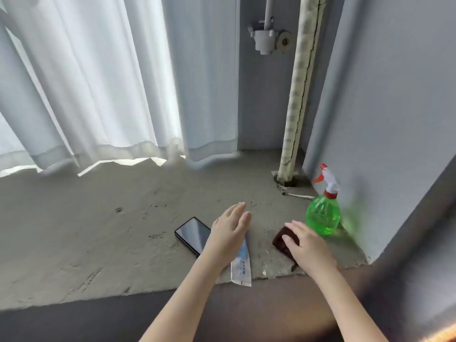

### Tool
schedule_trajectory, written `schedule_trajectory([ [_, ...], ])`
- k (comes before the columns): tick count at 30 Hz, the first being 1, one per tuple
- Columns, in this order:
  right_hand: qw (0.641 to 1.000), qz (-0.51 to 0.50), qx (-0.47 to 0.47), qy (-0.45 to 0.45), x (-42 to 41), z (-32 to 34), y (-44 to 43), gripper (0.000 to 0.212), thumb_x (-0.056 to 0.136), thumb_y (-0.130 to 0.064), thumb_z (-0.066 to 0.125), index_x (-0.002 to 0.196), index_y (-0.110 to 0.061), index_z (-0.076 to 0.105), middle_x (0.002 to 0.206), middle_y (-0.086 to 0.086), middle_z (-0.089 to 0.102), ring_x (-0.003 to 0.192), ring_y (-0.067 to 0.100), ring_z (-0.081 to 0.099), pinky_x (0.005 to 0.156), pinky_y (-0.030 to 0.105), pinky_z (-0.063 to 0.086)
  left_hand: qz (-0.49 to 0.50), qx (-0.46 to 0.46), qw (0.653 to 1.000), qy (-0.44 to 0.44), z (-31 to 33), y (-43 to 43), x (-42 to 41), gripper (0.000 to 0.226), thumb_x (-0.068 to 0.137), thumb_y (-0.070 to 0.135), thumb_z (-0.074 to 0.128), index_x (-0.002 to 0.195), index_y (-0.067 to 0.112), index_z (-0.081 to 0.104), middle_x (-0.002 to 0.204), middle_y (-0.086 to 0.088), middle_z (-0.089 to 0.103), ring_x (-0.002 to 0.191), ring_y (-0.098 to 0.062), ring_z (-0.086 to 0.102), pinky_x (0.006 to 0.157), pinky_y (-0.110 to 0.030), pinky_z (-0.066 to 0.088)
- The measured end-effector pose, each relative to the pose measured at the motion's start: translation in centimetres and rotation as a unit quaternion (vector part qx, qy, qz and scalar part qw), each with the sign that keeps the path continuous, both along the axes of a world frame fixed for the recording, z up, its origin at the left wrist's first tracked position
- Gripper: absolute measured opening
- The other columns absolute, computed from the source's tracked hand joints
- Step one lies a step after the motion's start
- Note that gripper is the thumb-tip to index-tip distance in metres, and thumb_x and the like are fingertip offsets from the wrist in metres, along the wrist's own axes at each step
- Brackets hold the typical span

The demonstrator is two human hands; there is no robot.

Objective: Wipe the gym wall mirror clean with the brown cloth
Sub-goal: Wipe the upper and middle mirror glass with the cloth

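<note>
The brown cloth (281, 240), folded into a small dark pad, lies on the concrete ledge (98, 230) near its front right corner. My right hand (304, 243) rests flat on the cloth with fingers straight, covering most of it. My left hand (230, 232) hovers open over the ledge, fingers together and pointing away from me, above a white and blue packet (241, 265). A green spray bottle (323, 213) with a red and white trigger head stands just right of the cloth. No mirror is in view.
A black phone (191, 234) lies face up left of my left hand. White curtains (98, 82) hang at the back of the ledge. A wrapped pipe (299, 90) rises from a hole at the back right. A grey wall (394, 95) closes the right side.
</note>
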State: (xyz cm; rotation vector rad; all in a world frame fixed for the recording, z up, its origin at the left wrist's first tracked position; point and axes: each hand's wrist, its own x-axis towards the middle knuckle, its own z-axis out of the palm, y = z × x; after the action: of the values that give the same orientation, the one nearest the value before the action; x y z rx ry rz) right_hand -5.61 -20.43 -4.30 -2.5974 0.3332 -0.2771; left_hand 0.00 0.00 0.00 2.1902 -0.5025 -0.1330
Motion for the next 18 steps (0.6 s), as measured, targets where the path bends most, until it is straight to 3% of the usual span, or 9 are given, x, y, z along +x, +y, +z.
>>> schedule_trajectory([
  [4, 0.995, -0.008, -0.057, 0.08, 0.5, -2.5, -0.8, 0.053, 0.1, -0.039, 0.05, 0.149, -0.023, 0.039, 0.158, -0.001, 0.032, 0.145, 0.019, 0.027, 0.113, 0.03, 0.02, -0.006, 0.037, 0.999, 0.037, -1.9, -0.9, 0.0, 0.05, 0.109, 0.038, 0.029, 0.155, 0.019, 0.033, 0.162, 0.004, 0.03, 0.15, -0.012, 0.023, 0.121, -0.04, 0.02],
  [7, 0.993, -0.02, -0.088, 0.082, 1.1, -4.0, -1.2, 0.059, 0.098, -0.042, 0.053, 0.151, -0.024, 0.034, 0.156, -0.002, 0.036, 0.143, 0.019, 0.031, 0.112, 0.032, 0.023, -0.012, 0.042, 0.997, 0.065, -2.6, -1.6, -0.3, 0.05, 0.109, 0.038, 0.028, 0.156, 0.021, 0.032, 0.163, 0.007, 0.024, 0.151, -0.011, 0.02, 0.121, -0.041, 0.022],
  [13, 0.996, -0.068, -0.051, 0.04, 2.0, -4.9, -1.8, 0.054, 0.087, -0.033, 0.071, 0.136, -0.016, 0.055, 0.127, 0.007, 0.061, 0.121, 0.028, 0.052, 0.099, 0.036, 0.035, -0.013, 0.055, 0.996, 0.071, -3.5, -2.6, -0.6, 0.049, 0.11, 0.037, 0.027, 0.155, 0.02, 0.032, 0.163, 0.005, 0.026, 0.15, -0.011, 0.02, 0.121, -0.035, 0.016],
  [18, 0.993, -0.106, -0.017, 0.044, 2.3, -4.8, -1.4, 0.047, 0.087, -0.03, 0.07, 0.13, -0.017, 0.057, 0.124, 0.006, 0.061, 0.121, 0.028, 0.05, 0.095, 0.037, 0.037, -0.015, 0.044, 0.996, 0.077, -4.0, -3.0, -1.1, 0.05, 0.109, 0.039, 0.027, 0.155, 0.022, 0.034, 0.162, 0.008, 0.029, 0.149, -0.01, 0.022, 0.122, -0.034, 0.017],
])
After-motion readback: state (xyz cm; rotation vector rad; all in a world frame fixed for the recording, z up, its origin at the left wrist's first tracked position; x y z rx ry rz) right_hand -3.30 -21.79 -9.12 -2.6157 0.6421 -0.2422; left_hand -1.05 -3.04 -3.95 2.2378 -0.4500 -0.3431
